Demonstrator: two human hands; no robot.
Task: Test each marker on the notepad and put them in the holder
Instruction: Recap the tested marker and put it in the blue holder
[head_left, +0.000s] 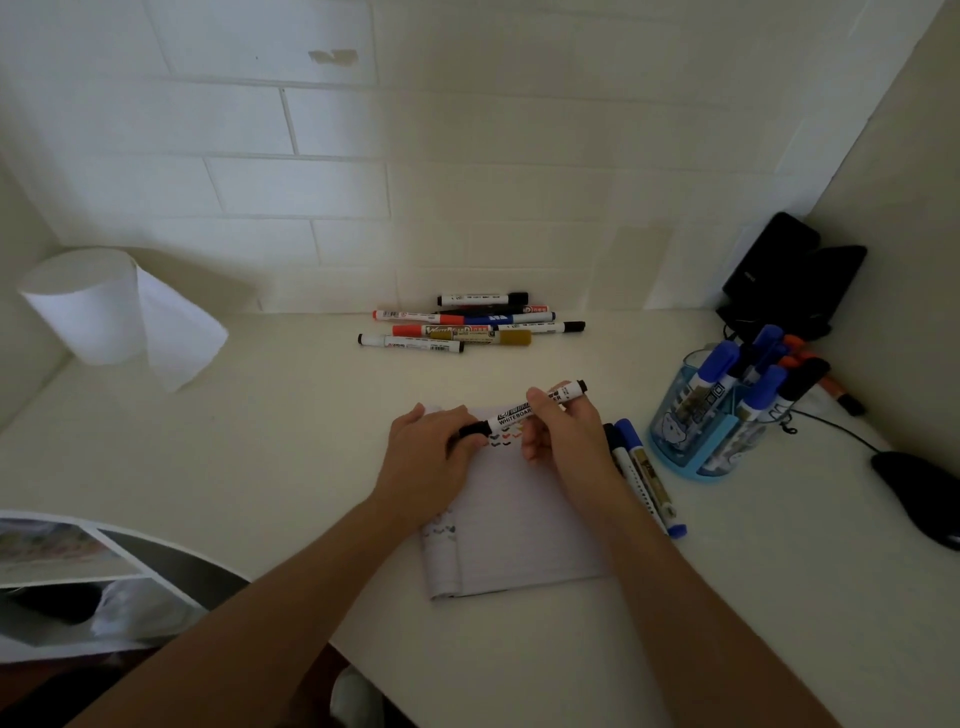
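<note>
A white whiteboard marker (514, 413) with a black cap is held level over the notepad (519, 530). My right hand (563, 431) grips its barrel, and my left hand (431, 457) pinches the black cap end. Small colored squiggles show on the top of the page under the marker. Several markers (467, 325) lie in a pile by the back wall. A blue holder (696, 431) at the right stands full of several blue, black and orange markers. Two markers (641, 475) lie on the desk just right of the notepad.
A roll of paper towel (98, 306) stands at the back left. A black mouse (919, 493) with its cable lies at the right edge, and a black device (789, 275) leans in the back right corner. A white shelf (78, 571) sits below the desk's left edge.
</note>
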